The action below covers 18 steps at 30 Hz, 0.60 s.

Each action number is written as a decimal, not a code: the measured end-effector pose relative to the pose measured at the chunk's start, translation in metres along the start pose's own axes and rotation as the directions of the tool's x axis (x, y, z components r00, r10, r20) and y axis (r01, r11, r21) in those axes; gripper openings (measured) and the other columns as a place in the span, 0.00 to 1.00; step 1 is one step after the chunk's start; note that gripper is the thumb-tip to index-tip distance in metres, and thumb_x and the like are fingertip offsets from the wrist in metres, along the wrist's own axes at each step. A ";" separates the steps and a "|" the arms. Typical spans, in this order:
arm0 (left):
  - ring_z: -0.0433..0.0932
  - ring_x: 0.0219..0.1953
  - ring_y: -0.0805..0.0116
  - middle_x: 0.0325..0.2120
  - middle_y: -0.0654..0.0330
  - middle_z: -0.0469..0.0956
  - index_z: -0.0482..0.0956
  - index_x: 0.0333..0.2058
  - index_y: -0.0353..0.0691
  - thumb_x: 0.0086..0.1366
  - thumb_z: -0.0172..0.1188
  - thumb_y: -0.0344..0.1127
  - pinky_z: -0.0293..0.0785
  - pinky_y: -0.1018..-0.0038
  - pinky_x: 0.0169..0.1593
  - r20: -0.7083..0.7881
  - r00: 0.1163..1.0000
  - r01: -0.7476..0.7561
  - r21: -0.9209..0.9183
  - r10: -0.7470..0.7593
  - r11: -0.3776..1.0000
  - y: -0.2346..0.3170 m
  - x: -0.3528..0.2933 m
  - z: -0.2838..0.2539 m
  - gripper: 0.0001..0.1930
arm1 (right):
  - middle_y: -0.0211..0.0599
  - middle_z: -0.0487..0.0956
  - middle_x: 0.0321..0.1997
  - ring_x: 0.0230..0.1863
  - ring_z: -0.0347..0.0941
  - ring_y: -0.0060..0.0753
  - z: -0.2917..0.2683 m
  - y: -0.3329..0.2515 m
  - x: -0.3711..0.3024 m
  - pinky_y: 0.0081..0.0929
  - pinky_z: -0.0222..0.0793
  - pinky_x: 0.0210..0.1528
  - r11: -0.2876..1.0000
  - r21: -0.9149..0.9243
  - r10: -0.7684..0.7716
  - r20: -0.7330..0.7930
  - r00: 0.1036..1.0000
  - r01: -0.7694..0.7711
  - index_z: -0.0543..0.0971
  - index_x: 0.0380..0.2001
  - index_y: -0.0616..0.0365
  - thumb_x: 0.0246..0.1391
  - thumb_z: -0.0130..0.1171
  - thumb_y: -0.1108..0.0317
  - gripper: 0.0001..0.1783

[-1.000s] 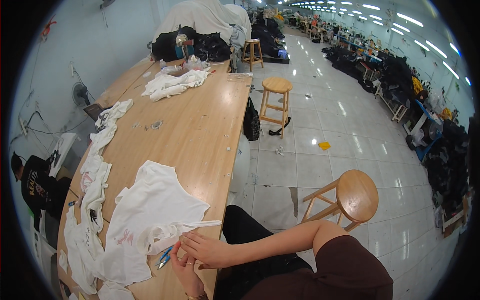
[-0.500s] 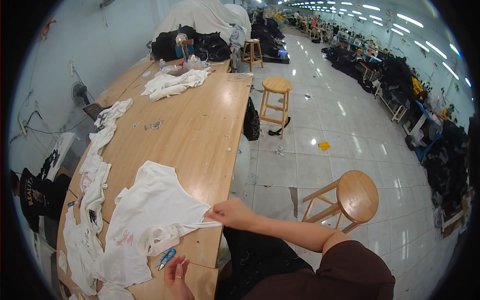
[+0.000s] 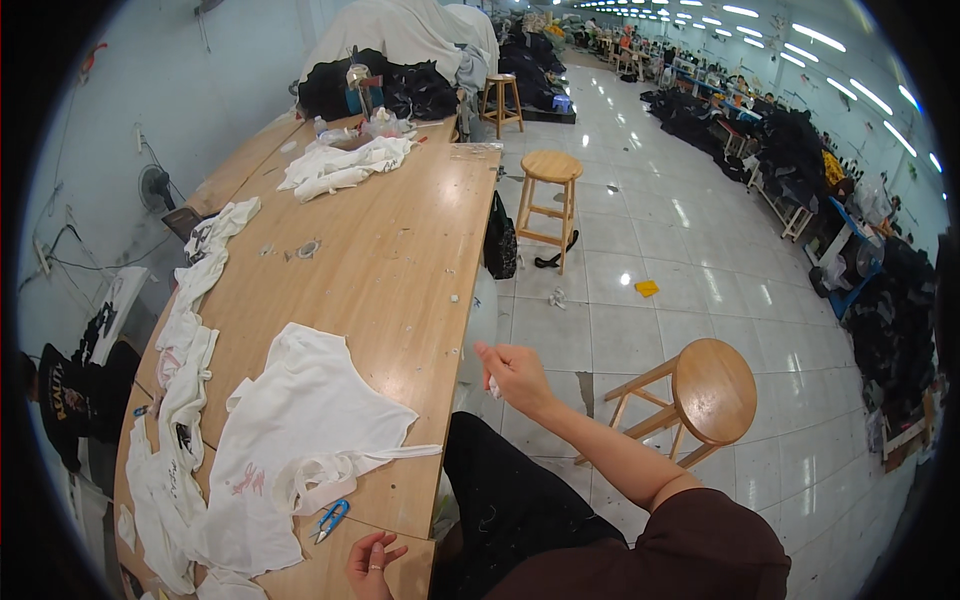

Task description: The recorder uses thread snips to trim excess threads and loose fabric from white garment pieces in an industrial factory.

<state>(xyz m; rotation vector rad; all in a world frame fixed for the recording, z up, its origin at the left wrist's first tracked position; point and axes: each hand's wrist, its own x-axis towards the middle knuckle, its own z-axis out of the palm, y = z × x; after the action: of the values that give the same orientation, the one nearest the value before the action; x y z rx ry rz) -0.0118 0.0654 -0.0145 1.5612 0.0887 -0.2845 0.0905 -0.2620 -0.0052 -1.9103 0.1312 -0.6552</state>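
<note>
A white garment with a small pink print and a thin strap lies spread on the wooden table. Off the table's right edge, my right hand is raised over the floor, its fingers closed; a small white scrap peeks out beneath them. At the table's near edge is my left hand, wearing a ring, fingers loosely curled and apart with nothing in them. Just above it rest blue-handled thread snips, beside a pale band on the garment.
More white garments run along the table's left side, and another pile lies farther back. Wooden stools stand on the tiled floor to my right. A person in black is beyond the table's left edge. Dark cloth heaps line the far right.
My right hand has left the garment's strap and moved right and up, past the table edge, with a white scrap showing. My left hand has shifted slightly right and down, its fingers spreading.
</note>
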 end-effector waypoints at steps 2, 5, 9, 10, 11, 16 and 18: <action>0.77 0.38 0.60 0.38 0.53 0.76 0.73 0.44 0.32 0.64 0.51 0.33 0.73 0.71 0.43 -0.002 1.000 0.009 0.010 -0.009 1.000 0.001 -0.002 0.002 0.13 | 0.29 0.65 0.05 0.07 0.59 0.19 -0.006 -0.005 -0.001 0.18 0.53 0.11 0.937 0.195 0.283 0.059 0.957 -0.289 0.69 0.04 0.60 0.59 0.46 0.51 0.33; 0.77 0.38 0.60 0.38 0.53 0.76 0.73 0.44 0.32 0.64 0.51 0.34 0.73 0.70 0.43 0.009 1.000 0.023 0.008 -0.023 1.000 -0.003 -0.003 0.001 0.13 | 0.28 0.61 0.03 0.06 0.58 0.19 -0.013 0.004 0.001 0.18 0.52 0.10 0.920 0.244 0.307 0.038 0.951 -0.307 0.68 0.03 0.59 0.58 0.46 0.50 0.34; 0.78 0.37 0.60 0.39 0.53 0.76 0.73 0.45 0.33 0.64 0.51 0.35 0.73 0.69 0.43 0.042 0.998 0.050 0.059 -0.052 0.997 -0.008 -0.004 -0.003 0.14 | 0.30 0.64 0.05 0.06 0.58 0.20 -0.018 0.040 0.010 0.18 0.53 0.11 0.866 0.280 0.409 0.077 0.909 -0.414 0.70 0.07 0.59 0.58 0.46 0.49 0.32; 0.78 0.37 0.60 0.39 0.53 0.76 0.73 0.45 0.33 0.64 0.51 0.35 0.73 0.69 0.43 0.031 0.997 0.069 0.061 -0.071 0.996 -0.012 0.000 -0.002 0.14 | 0.30 0.66 0.07 0.08 0.60 0.20 -0.018 0.055 0.013 0.18 0.55 0.12 0.755 0.409 0.502 0.140 0.853 -0.512 0.72 0.11 0.60 0.57 0.45 0.47 0.30; 0.78 0.36 0.62 0.36 0.52 0.76 0.72 0.44 0.32 0.64 0.51 0.33 0.73 0.71 0.43 0.029 0.997 0.073 0.022 -0.074 0.997 -0.018 0.004 -0.002 0.13 | 0.30 0.69 0.10 0.09 0.61 0.20 -0.014 0.070 0.012 0.18 0.57 0.13 0.605 0.515 0.586 0.227 0.778 -0.607 0.75 0.16 0.60 0.57 0.44 0.45 0.30; 0.79 0.29 0.64 0.31 0.52 0.76 0.73 0.40 0.30 0.64 0.48 0.30 0.74 0.74 0.38 -0.018 0.995 0.099 0.039 -0.099 0.994 -0.015 0.010 0.010 0.10 | 0.38 0.76 0.33 0.30 0.72 0.28 -0.013 0.155 -0.007 0.26 0.68 0.28 0.595 0.124 0.754 0.257 0.605 -0.794 0.75 0.37 0.57 0.55 0.41 0.40 0.29; 0.78 0.31 0.64 0.31 0.53 0.76 0.72 0.41 0.31 0.64 0.49 0.33 0.74 0.71 0.41 0.004 0.995 0.098 0.088 -0.099 0.991 -0.014 0.011 0.010 0.12 | 0.42 0.75 0.43 0.41 0.72 0.36 -0.017 0.198 -0.023 0.34 0.71 0.36 0.622 -0.149 0.781 0.182 0.597 -0.769 0.74 0.43 0.58 0.54 0.39 0.37 0.34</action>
<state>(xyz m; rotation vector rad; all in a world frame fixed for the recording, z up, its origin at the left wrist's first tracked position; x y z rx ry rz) -0.0061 0.0543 -0.0306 1.6455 0.1487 -0.3773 0.1029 -0.3523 -0.1833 -1.7250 0.8021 0.1835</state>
